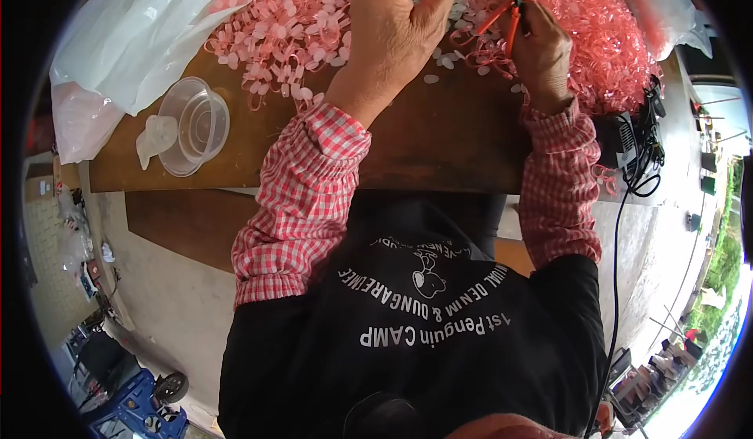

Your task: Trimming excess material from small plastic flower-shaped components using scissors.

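My right hand (pixel 543 56) is closed around a pair of small snips (pixel 511 25) with red-orange handles and a dark pointed tip; the handles are spread apart. To its left, my left hand (pixel 398 31) is raised at the top edge, thumb and fingers drawn together. Its fingertips are cut off by the edge, so what they pinch cannot be made out. Behind that hand lies a heap of pink plastic pieces (pixel 286 35) with pale oval tabs. A larger heap of glossy pink strips (pixel 600 35) rises beside and beyond my right hand.
A clear round tub (pixel 205 129) stands on the brown table (pixel 439 145) at the left, a small translucent piece (pixel 159 136) against it. White plastic bags (pixel 141 43) cover the far left. Black cables (pixel 645 156) and a dark box (pixel 616 141) sit at the right edge.
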{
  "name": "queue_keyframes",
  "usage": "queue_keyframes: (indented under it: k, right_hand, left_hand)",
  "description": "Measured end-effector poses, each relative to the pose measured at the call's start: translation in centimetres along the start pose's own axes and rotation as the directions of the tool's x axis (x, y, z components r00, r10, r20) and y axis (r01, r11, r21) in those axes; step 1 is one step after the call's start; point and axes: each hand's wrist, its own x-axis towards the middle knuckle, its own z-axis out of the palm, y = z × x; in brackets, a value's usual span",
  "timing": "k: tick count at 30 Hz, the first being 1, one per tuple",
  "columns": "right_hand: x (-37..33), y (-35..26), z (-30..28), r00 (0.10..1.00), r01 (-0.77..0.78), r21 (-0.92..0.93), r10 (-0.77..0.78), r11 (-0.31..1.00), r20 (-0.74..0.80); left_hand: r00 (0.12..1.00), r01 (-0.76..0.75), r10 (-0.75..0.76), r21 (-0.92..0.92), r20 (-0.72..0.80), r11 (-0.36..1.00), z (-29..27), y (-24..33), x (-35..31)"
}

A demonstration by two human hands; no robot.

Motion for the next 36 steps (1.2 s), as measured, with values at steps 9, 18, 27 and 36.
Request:
queue_keyframes:
  k: [9, 18, 27, 36]
  right_hand:
    - [0.1, 2.0, -0.9, 0.997, -0.023, -0.156, 0.012, 0.988, -0.075]
    - [-0.5, 1.2, -0.2, 0.999, 0.011, -0.045, -0.013, 0.999, -0.044]
    - [0.0, -0.6, -0.1, 0.98, -0.101, 0.027, 0.095, 0.994, 0.174]
    - [0.4, -2.7, -0.7, 0.983, 0.006, 0.175, -0.038, 0.984, 0.178]
  left_hand:
    - [0.955, -0.178, 0.061, -0.396, -0.289, 0.901, -2.0, 3.0, 2.7]
    - [0.963, -0.093, 0.071, 0.074, 0.26, 0.993, -6.0, 5.3, 3.6]
    - [0.824, -0.299, -0.134, 0.622, 0.551, 0.724, -6.7, -1.0, -4.7]
    - [0.983, 0.165, -0.154, -0.107, 0.101, 0.98, -2.9, -2.0, -2.8]
